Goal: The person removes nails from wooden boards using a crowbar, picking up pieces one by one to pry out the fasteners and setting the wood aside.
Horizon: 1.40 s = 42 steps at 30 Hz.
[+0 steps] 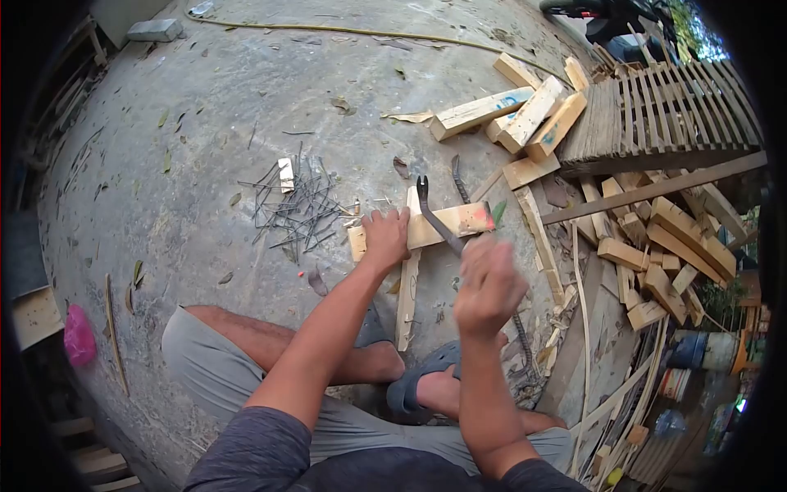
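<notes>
My left hand (385, 236) presses down on a short wooden block (443, 224) that lies across a thin upright slat (407, 291) on the concrete ground. My right hand (489, 283) is blurred and grips the handle of a dark claw hammer (434, 215), whose forked head points up over the block. My crossed legs and a grey sandal (422, 379) rest just below the slat.
A heap of bent nails (299, 209) lies left of the block. Stacked wood offcuts (525, 115), a slatted pallet (664, 111) and loose blocks (664, 254) fill the right. A yellow cord (361, 33) crosses the far ground. A pink bag (79, 334) sits at the left.
</notes>
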Motion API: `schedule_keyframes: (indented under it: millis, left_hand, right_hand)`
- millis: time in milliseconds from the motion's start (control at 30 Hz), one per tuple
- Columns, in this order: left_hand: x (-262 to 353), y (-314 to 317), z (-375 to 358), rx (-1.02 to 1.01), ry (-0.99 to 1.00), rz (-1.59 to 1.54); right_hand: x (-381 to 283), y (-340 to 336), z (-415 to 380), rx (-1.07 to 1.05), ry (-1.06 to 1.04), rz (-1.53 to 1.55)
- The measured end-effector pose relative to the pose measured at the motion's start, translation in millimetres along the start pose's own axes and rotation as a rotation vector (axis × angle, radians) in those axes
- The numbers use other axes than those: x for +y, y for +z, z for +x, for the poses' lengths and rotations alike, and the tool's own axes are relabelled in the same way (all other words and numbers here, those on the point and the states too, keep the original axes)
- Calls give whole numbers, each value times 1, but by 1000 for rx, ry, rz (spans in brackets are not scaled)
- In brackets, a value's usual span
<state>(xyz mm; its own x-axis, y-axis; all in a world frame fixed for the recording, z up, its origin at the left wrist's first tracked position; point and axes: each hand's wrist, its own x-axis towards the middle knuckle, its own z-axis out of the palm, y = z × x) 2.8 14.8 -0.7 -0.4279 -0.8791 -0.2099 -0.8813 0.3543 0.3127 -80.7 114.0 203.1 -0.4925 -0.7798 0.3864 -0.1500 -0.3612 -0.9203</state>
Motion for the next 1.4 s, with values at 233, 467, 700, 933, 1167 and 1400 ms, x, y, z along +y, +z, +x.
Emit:
schedule_keyframes:
  millis: [233,467,700,933,1167,1400]
  left_hand:
    - [23,-6,16,56,145,32]
    - [17,1,65,53,60,-73]
    - [8,-11,88,-55,146,-61]
    - [10,-12,120,-222,179,-120]
    - [12,-23,117,-324,116,-147]
    - [12,-25,116,-323,100,-180]
  right_hand:
    - [-31,7,179,42,366,141]
    - [-10,1,213,58,468,127]
    - [9,-17,176,108,294,206]
    - [4,22,240,-109,389,49]
    - [11,34,237,-99,372,23]
    - [26,32,245,19,364,107]
